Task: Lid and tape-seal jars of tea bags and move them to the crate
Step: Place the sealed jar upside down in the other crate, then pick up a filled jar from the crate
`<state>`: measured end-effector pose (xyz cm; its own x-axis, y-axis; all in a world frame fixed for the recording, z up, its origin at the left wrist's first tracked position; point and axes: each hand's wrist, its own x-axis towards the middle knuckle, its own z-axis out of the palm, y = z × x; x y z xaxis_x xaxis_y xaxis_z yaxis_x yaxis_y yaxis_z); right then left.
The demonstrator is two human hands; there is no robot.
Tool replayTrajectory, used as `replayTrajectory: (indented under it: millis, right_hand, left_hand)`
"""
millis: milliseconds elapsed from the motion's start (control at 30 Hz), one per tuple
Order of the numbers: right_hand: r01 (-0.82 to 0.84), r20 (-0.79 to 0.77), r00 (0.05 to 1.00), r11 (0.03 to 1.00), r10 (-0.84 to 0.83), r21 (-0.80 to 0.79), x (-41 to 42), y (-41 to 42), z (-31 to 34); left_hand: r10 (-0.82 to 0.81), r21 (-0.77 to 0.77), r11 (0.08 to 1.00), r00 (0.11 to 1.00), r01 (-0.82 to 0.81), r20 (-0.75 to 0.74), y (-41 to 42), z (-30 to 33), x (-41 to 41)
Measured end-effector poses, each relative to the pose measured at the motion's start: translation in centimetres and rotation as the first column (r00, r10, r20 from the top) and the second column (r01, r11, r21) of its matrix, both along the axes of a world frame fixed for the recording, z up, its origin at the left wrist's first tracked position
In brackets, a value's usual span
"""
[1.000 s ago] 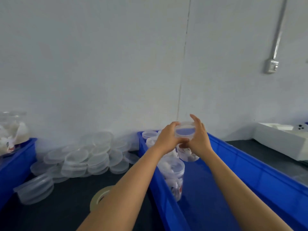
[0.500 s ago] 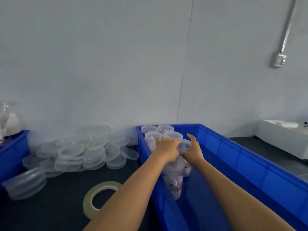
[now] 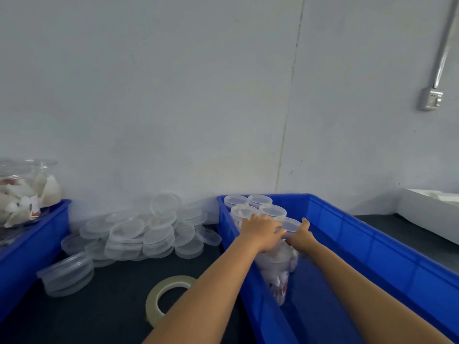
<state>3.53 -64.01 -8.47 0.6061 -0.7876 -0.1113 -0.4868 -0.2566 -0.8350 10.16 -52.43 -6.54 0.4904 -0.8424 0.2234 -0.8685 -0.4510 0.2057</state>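
Here my two hands meet over one jar (image 3: 289, 225) in the blue crate (image 3: 347, 234), a little right of the frame's centre. My left hand (image 3: 260, 232) lies over the jar's near left side, its fingers curled around the rim of the lid. My right hand (image 3: 301, 235) grips the jar from the right side, with the thumb raised against the edge of the lid. The jar stands upright in the crate, close to the crate's left wall, and its lid is on. Behind it, toward the wall, four more lidded jars (image 3: 258, 207) stand in two rows, touching each other. In front of my hands, lower in the frame, another jar (image 3: 279, 274) with white tea bags inside stands against the same left wall, partly hidden by my left arm.

On the dark table, at lower centre, a roll of clear tape (image 3: 169, 301) lies flat, partly covered by my left forearm. A heap of loose clear lids (image 3: 139, 232) lies at centre left, against the wall, just beside the crate. At the left edge a second blue bin (image 3: 29, 244) holds a big clear container of tea bags (image 3: 22, 192). A white tray (image 3: 432, 214) is at the right edge.
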Motion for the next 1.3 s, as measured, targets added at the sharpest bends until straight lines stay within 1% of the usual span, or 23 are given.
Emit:
replayTrajectory:
  millis: [33, 100, 167, 200, 267, 333, 400, 467, 533, 600, 667, 767, 867, 933, 967, 1000, 1067, 1133, 1167, 1200, 1233, 1267, 1300]
  right_hand:
    - [0.012, -0.031, 0.999, 0.998, -0.014, -0.058, 0.0, 0.5, 0.6]
    - [0.065, -0.043, 0.996, 0.972, -0.076, -0.225, 0.0, 2.2, 2.0]
    - [0.124, 0.007, 0.991, 0.922, -0.131, -0.366, 0.2, 4.6, 3.1]
    - [0.119, 0.047, 0.993, 0.912, -0.110, -0.393, 0.3, 6.0, 3.5]
    - [0.015, 0.100, 0.995, 0.916, 0.028, -0.401, 0.8, 9.3, 4.0]
    - [-0.110, 0.097, 0.982, 0.903, 0.165, -0.415, 1.4, 12.7, 3.8]
    - [-0.209, 0.099, 0.956, 0.880, 0.275, -0.427, 2.3, 16.3, 3.5]
    - [-0.312, 0.105, 0.918, 0.862, 0.382, -0.400, 3.3, 19.9, 3.2]
    - [-0.415, 0.126, 0.871, 0.848, 0.475, -0.329, 4.4, 23.6, 2.9]
    - [-0.514, 0.169, 0.810, 0.818, 0.562, -0.256, 5.4, 27.2, 2.8]
    - [-0.604, 0.236, 0.744, 0.780, 0.625, -0.162, 6.1, 30.7, 2.6]
    - [-0.693, 0.318, 0.686, 0.720, 0.654, 0.014, 6.7, 35.3, 2.7]
    - [-0.751, 0.353, 0.638, 0.654, 0.684, 0.089, 7.5, 38.7, 2.8]
    - [-0.768, 0.388, 0.620, 0.629, 0.681, 0.122, 8.4, 40.8, 3.0]
    - [-0.775, 0.404, 0.615, 0.614, 0.677, 0.151, 8.9, 41.7, 3.1]
    - [-0.781, 0.423, 0.612, 0.595, 0.668, 0.189, 9.4, 42.6, 3.3]
    - [-0.780, 0.454, 0.616, 0.577, 0.643, 0.242, 10.7, 44.1, 3.9]
    - [-0.774, 0.480, 0.623, 0.575, 0.617, 0.266, 12.3, 45.3, 4.3]
    - [-0.773, 0.489, 0.624, 0.572, 0.609, 0.275, 13.2, 45.8, 4.4]
    - [-0.773, 0.496, 0.625, 0.566, 0.603, 0.287, 14.1, 46.2, 4.4]
    - [-0.772, 0.501, 0.628, 0.559, 0.596, 0.301, 15.1, 46.6, 4.4]
    - [-0.771, 0.503, 0.629, 0.556, 0.593, 0.309, 16.2, 47.0, 4.4]
    - [-0.770, 0.497, 0.631, 0.560, 0.596, 0.306, 17.3, 47.4, 4.3]
  left_hand:
    - [-0.003, -0.060, 0.998, 0.999, 0.006, 0.037, 0.8, 0.1, 0.2]
    - [0.020, -0.157, 0.988, 0.998, -0.010, 0.060, 2.8, 0.3, 0.4]
    - [0.062, -0.200, 0.978, 0.997, -0.052, 0.043, 5.3, 0.5, 0.6]
    - [0.080, -0.209, 0.975, 0.996, -0.072, 0.033, 6.7, 0.6, 0.7]
    - [0.115, -0.230, 0.967, 0.993, -0.112, 0.000, 10.0, 0.5, 1.1]
    - [0.161, -0.236, 0.958, 0.986, -0.164, -0.032, 13.5, 0.3, 1.5]
    - [0.228, -0.225, 0.947, 0.973, -0.228, -0.028, 17.2, 0.1, 1.7]
    - [0.297, -0.211, 0.930, 0.954, -0.300, -0.047, 20.9, 0.0, 1.9]
    - [0.361, -0.211, 0.902, 0.926, -0.376, -0.105, 24.4, 0.2, 2.0]
    - [0.432, -0.212, 0.865, 0.890, -0.455, -0.145, 27.7, 0.6, 2.1]
    - [0.516, -0.170, 0.829, 0.846, -0.532, -0.131, 30.7, 0.9, 2.0]
    - [0.631, 0.024, 0.775, 0.770, -0.632, -0.097, 34.1, 1.7, 2.0]
    - [0.679, 0.237, 0.718, 0.734, -0.655, -0.028, 36.7, 3.8, 2.1]
    - [0.682, 0.293, 0.691, 0.730, -0.661, 0.037, 38.3, 5.8, 2.5]
    - [0.684, 0.307, 0.684, 0.728, -0.661, 0.044, 39.2, 6.7, 2.9]
    - [0.690, 0.315, 0.683, 0.724, -0.659, 0.020, 40.2, 7.4, 3.4]
    - [0.701, 0.284, 0.701, 0.705, -0.655, -0.106, 42.2, 8.2, 5.1]
    - [0.677, 0.177, 0.730, 0.663, -0.660, -0.320, 44.5, 8.3, 6.8]
    - [0.646, 0.105, 0.724, 0.616, -0.682, -0.451, 45.7, 8.2, 7.6]
    - [0.596, 0.032, 0.686, 0.536, -0.727, -0.598, 46.9, 7.9, 8.4]
    - [0.519, -0.032, 0.618, 0.438, -0.785, -0.733, 48.0, 7.6, 9.1]
    - [0.446, -0.074, 0.535, 0.356, -0.841, -0.822, 49.0, 7.1, 9.8]
    - [0.403, -0.101, 0.457, 0.307, -0.884, -0.862, 50.0, 6.5, 10.7]
